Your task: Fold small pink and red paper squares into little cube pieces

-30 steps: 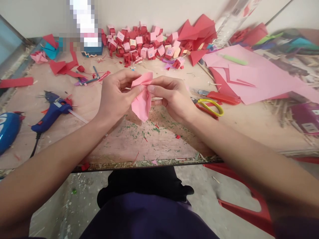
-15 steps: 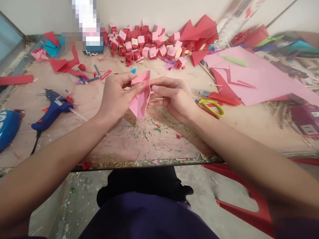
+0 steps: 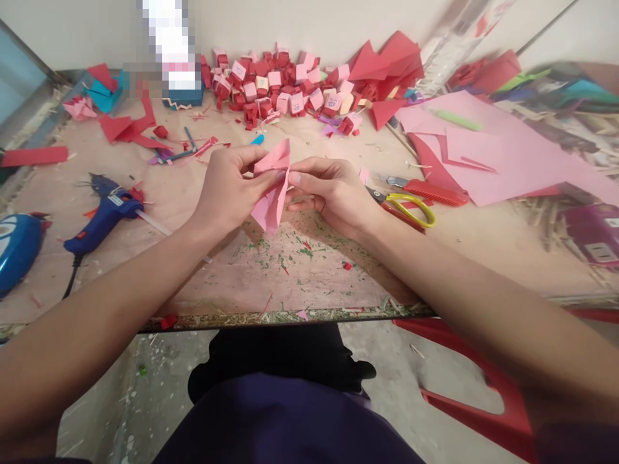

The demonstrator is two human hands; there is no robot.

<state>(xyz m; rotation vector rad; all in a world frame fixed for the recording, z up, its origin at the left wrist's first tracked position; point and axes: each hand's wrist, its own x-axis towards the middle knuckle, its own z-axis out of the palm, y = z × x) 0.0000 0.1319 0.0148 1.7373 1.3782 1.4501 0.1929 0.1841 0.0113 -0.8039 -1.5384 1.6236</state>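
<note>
A partly folded sheet of pink paper (image 3: 269, 207) is held up above the table in both hands, its creases showing. My left hand (image 3: 228, 188) pinches it from the left, the thumb lying across its inner face. From the other side, the thumb and forefinger of my right hand (image 3: 337, 192) close on the paper's right edge; the remaining fingers curl below. Scissors with yellow and red handles (image 3: 411, 205) lie just right of my right hand. A blue glue gun (image 3: 104, 212) rests to the left of my left hand.
A heap of small pink and red paper cubes (image 3: 285, 90) lines the back wall. Large pink sheets (image 3: 522, 148) and a red box cutter (image 3: 435, 191) lie at right. A blue object (image 3: 18, 251) sits at far left. Paper scraps litter the tabletop (image 3: 309, 283).
My left thumb has shifted on the pink paper, and its upper part has folded in slightly. The right fingers have moved a little along the edge.
</note>
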